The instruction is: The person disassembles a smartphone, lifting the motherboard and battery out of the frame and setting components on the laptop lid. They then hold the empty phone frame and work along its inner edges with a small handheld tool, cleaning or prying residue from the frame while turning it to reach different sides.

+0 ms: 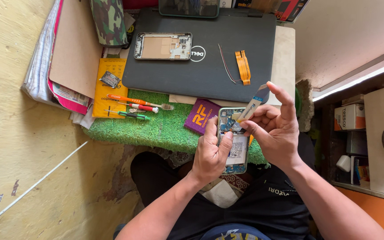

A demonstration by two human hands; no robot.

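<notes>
Phone, its back cover off and its circuit boards and a pale battery showing, sits upright between the person's two hands over the near edge of a fuzzy green mat. At the far left a stack of papers and a brown cardboard sheet lean on the rough yellow floor. Next comes a yellow padded envelope with a small dark chip on it, and beside it three thin screwdrivers with orange, red and green handles lie on the mat. Above them a closed dark laptop with a smooth matte lid carries a bare phone frame, a thin wire and an orange ribbon cable. A purple card rests at the mat's edge just left of the phone. The left hand wraps around the phone's left side, thumb laid across the battery. The right hand pinches a flat, thin pry tool, pale with a blue band, its lower tip seemingly touching the upper board, though the contact is too small to confirm.
</notes>
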